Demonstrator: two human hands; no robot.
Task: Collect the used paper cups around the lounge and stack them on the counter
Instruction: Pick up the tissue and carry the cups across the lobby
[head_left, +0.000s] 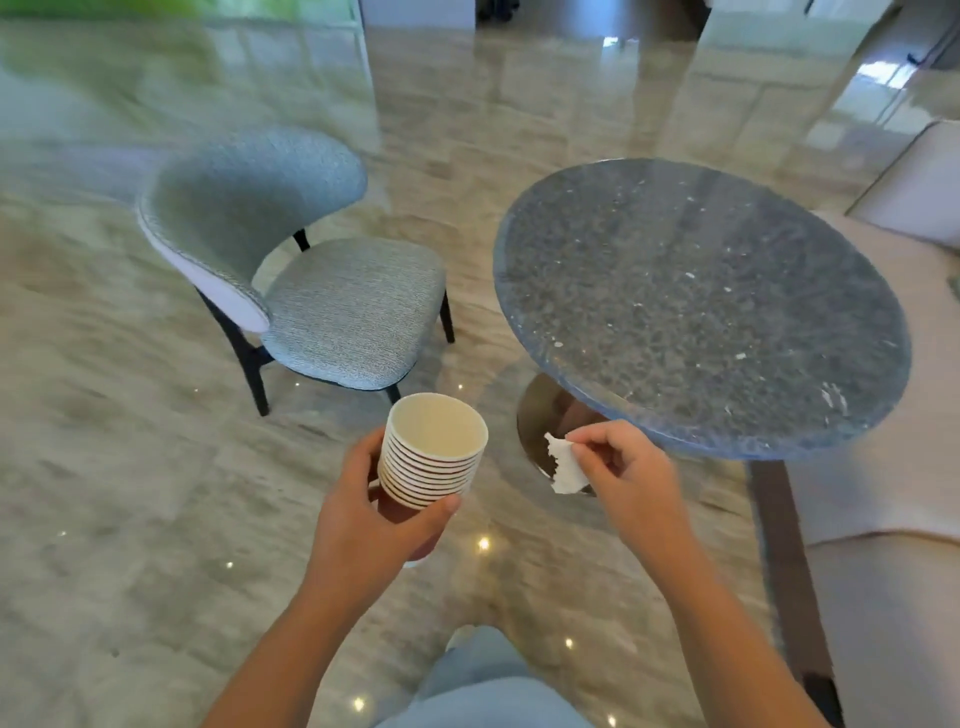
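Head-worn view, forward and downward.

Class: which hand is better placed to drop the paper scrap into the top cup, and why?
Right. The right hand pinches the paper scrap just beside the open top of the cup stack; the left hand is occupied, its grip wrapped round that stack.

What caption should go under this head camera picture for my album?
Left hand holds a stack of paper cups while right hand pinches a white paper scrap beside a round table.
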